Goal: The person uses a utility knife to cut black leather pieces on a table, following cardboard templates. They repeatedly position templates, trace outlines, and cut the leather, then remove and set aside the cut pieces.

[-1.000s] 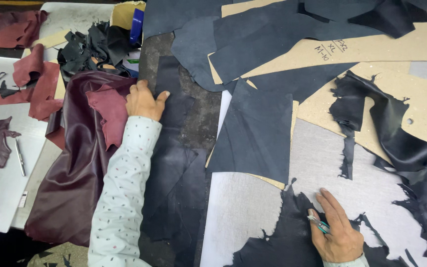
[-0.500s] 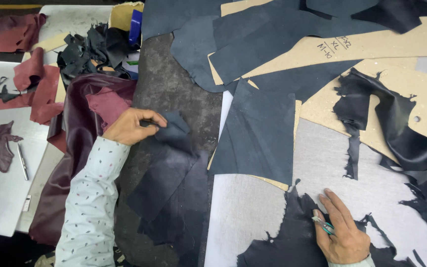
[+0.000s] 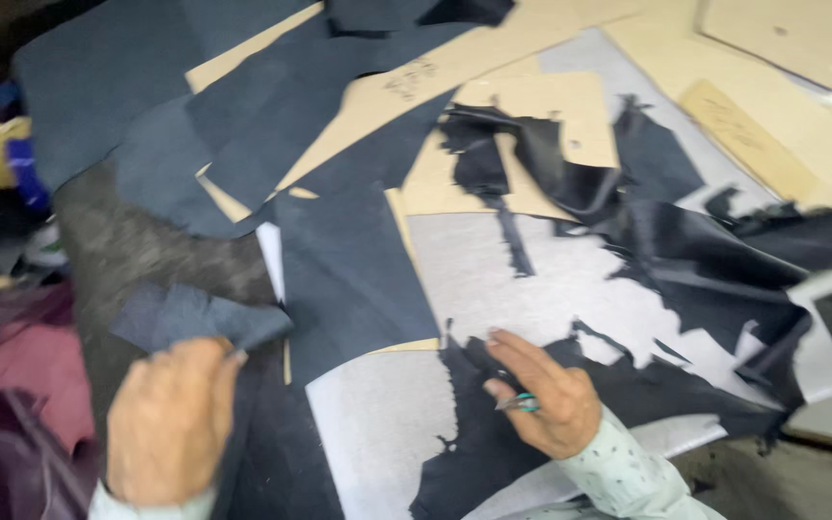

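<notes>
Dark leather piece (image 3: 199,318) in left hand (image 3: 173,419), teal tool (image 3: 522,403) in right hand (image 3: 541,395)

Worktable (image 3: 532,279) pale grey, buried under clutter (view blurred); dark floor strip (image 3: 782,477) at lower right.

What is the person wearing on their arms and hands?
Both hands are bare, with no gloves. The left hand shows a bit of pale cuff at the wrist. The right hand comes out of a long, pale, minty-white sleeve with tiny dark dots. No watch or rings can be made out.
</notes>
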